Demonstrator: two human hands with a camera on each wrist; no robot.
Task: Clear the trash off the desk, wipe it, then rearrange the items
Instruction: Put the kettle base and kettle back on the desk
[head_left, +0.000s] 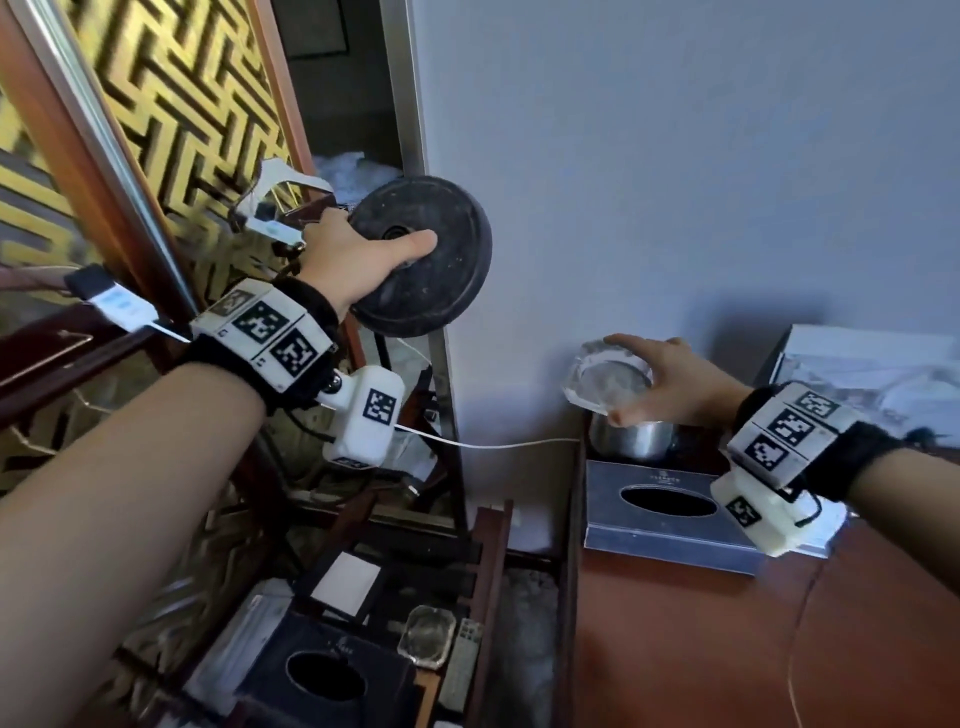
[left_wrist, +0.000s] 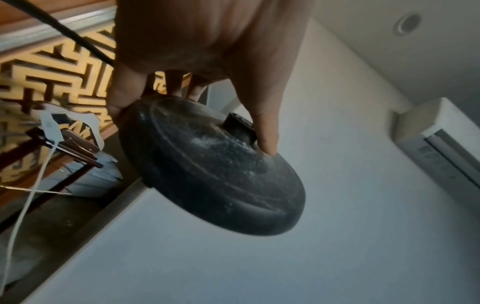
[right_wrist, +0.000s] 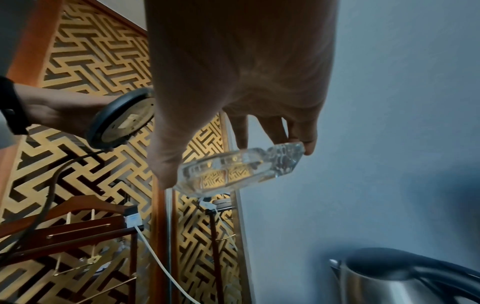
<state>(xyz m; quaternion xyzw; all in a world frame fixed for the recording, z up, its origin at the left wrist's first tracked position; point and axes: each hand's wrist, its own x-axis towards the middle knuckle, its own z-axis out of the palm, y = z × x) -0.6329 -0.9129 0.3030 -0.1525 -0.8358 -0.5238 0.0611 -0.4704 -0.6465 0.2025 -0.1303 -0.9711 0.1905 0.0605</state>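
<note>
Both lifted, left hand (head_left: 347, 260) gripping kettle base (head_left: 431, 280)

Dusty black kettle base (head_left: 423, 257), clear glass ashtray (head_left: 608, 376), gold maze-pattern screen (head_left: 171, 104)

This looks like a hotel room: on the red-brown desk (head_left: 727, 649) sits a dark tissue box (head_left: 670, 512), a steel kettle (head_left: 631, 439) just behind it, a gold lattice screen (head_left: 171, 104) to the desk's left, and a wall air conditioner (left_wrist: 441, 142) up high.
</note>
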